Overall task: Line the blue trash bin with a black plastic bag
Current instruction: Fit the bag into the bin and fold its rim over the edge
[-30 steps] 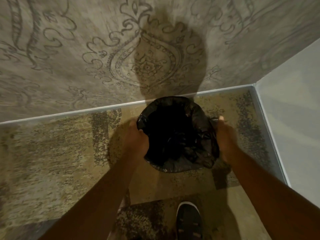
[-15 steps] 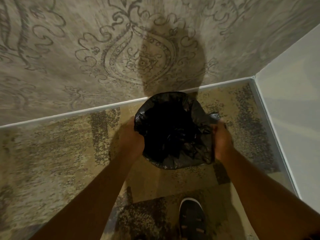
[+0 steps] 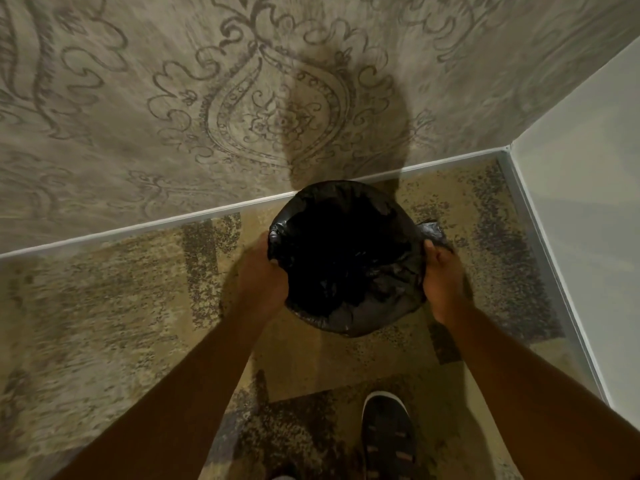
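Note:
A black plastic bag [image 3: 360, 306] is spread over the round top of a bin on the floor; it folds over the rim all round, so none of the bin's blue shows. My left hand [image 3: 261, 280] grips the bag at the left side of the rim. My right hand [image 3: 441, 278] holds the bag at the right side, where a loose flap of plastic [image 3: 431, 232] sticks out. The inside of the bag is dark and crumpled.
The bin stands in a corner on patterned carpet [image 3: 104, 323], close to a wallpapered wall [image 3: 207, 116] behind and a plain wall [image 3: 588, 220] on the right. My dark shoe [image 3: 388, 434] is on the floor below the bin.
Both hands have stayed at the bin's sides. The right hand has shifted its hold on the rim, and the flap of plastic now sticks out farther beside it.

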A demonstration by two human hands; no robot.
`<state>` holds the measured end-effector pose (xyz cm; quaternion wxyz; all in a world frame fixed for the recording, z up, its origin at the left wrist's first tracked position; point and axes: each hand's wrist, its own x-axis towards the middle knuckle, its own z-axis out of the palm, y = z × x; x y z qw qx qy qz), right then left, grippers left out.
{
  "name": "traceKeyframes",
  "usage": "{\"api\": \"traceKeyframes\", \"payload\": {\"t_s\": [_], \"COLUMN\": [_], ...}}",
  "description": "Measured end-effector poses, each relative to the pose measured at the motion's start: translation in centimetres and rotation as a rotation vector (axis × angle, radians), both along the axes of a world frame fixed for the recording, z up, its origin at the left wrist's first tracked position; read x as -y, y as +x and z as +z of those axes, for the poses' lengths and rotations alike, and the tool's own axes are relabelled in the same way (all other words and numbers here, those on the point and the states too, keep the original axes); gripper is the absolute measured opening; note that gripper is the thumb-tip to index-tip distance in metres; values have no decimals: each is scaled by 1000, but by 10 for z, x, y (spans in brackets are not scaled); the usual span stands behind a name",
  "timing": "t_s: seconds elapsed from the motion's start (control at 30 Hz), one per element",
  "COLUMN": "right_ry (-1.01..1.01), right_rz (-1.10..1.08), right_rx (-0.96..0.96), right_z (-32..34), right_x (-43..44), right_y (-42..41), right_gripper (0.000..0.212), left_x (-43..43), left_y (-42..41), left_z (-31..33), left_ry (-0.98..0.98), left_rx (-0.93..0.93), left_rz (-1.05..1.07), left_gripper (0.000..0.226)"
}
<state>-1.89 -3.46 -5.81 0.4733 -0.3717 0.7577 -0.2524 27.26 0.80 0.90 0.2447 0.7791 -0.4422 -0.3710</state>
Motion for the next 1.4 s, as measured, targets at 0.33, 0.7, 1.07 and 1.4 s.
{"api": "traceKeyframes", "payload": {"t_s": [0.33,0.7,1.07,1.4], "right_ry": [53,-177,-80,6], "right_rz": [-446,196,320,375], "right_rx": [22,-230,-118,-142], "right_z": [-7,36,54,45], "right_x": [-16,-52,-45,-35], "right_y": [3,18,72,131], "right_gripper": [40,34,36,41], "left_x": [-15,-24,-50,-57], "left_y": [8,-5,53,101], "left_z": [-7,7,13,6], "left_ry": [79,249,270,304], "left_rx": [29,-332,-329,-412], "left_rz": [85,322,513,573], "left_gripper": [42,32,41,26]}}
